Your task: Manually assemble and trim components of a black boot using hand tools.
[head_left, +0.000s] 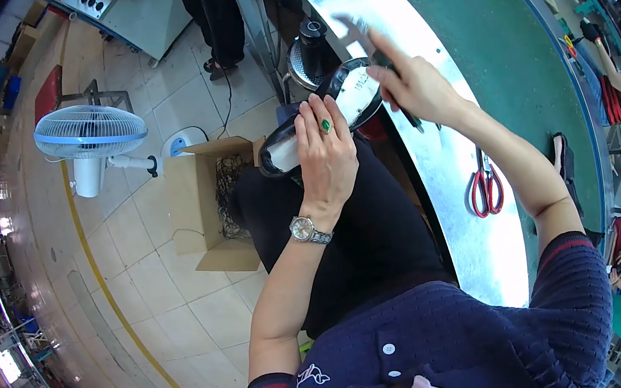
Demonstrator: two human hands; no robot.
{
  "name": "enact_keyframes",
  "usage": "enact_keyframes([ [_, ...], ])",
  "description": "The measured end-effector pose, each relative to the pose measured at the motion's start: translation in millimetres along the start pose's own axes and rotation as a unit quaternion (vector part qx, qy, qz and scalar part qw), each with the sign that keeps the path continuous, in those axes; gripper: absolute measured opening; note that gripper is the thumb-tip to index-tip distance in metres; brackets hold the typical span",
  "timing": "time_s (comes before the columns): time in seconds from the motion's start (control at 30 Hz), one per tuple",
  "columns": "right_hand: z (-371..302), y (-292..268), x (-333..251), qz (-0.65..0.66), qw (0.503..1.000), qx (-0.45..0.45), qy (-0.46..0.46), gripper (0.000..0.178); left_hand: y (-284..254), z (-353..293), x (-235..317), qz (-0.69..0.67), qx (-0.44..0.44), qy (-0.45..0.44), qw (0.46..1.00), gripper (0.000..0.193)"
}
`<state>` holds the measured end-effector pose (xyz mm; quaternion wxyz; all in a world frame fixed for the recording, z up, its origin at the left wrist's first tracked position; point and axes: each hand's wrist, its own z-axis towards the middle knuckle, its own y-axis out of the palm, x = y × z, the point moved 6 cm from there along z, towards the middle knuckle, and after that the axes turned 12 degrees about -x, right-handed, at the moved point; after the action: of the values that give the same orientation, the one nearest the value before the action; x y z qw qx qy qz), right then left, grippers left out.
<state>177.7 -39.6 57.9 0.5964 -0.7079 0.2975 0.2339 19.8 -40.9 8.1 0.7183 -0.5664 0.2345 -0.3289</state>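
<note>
A black shoe [362,93] lies across my lap with its underside up, a white insole board framed by the folded black edge of the upper. My left hand [325,142] presses over its middle and grips it, the fingers lying across the white board. A green-stoned ring and a wristwatch [302,229] are on that hand and wrist. In my right hand [418,88] is a hammer [354,32], its metal head blurred above the shoe's far end. The dark end of its handle shows below my fist.
Red-handled scissors [487,192] lie on the shiny metal bench top [480,251] at my right, beside a green surface [500,93]. An open cardboard box [186,201] stands left of my knees, near a fan [91,139]. A dark cylindrical object [312,32] stands beyond the shoe. People are at the far right.
</note>
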Motion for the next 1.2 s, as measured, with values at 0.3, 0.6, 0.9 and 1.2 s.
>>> enact_keyframes([
  [0.3, -3.1, 20.6, 8.6, 0.001, 0.994, -0.085, 0.072, 0.052, 2.7, -1.7, 0.1, -0.018, -0.014, -0.008, 1.0, 0.064],
  [0.6, -7.2, 14.9, -8.9, -0.102, 0.995, -0.012, 0.003, 0.056, 6.6, -3.9, 0.6, -0.001, -0.004, -0.006, 1.0, 0.064],
  [0.9, -11.8, 24.9, -16.4, -0.172, 0.983, -0.068, 0.011, 0.059, 8.7, -4.2, 0.6, -0.019, 0.001, -0.013, 1.0, 0.066],
  [1.2, -18.4, 31.9, -32.1, -0.286, 0.954, -0.09, 0.021, 0.06, -23.9, 10.3, -17.1, -0.117, 0.006, -0.02, 0.993, 0.053],
])
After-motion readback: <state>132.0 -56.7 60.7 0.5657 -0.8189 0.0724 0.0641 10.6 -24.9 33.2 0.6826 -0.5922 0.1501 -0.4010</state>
